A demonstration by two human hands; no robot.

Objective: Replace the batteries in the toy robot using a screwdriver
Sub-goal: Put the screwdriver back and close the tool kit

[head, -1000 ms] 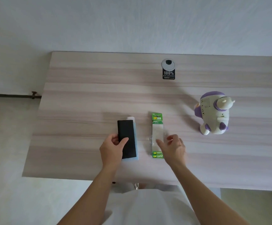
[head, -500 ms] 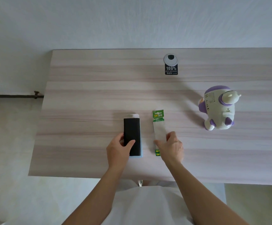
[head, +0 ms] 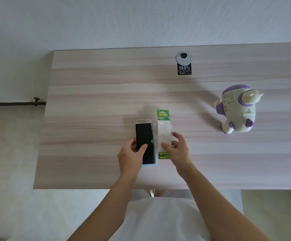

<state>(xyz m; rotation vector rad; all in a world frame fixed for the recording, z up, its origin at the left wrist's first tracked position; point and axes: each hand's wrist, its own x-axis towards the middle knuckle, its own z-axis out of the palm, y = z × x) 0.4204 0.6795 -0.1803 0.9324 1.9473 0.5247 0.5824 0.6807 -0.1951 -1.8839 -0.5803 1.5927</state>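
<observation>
Gripping the black case (head: 144,138), the left hand (head: 130,154) hides its near edge — the right hand (head: 177,150) pinches the battery pack (head: 164,134), covering one near corner.

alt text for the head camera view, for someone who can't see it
Seen from above, a person's left hand grips a black case and the right hand holds a battery pack, side by side on a pale wooden table. A white and purple toy robot sits apart to the right.
</observation>
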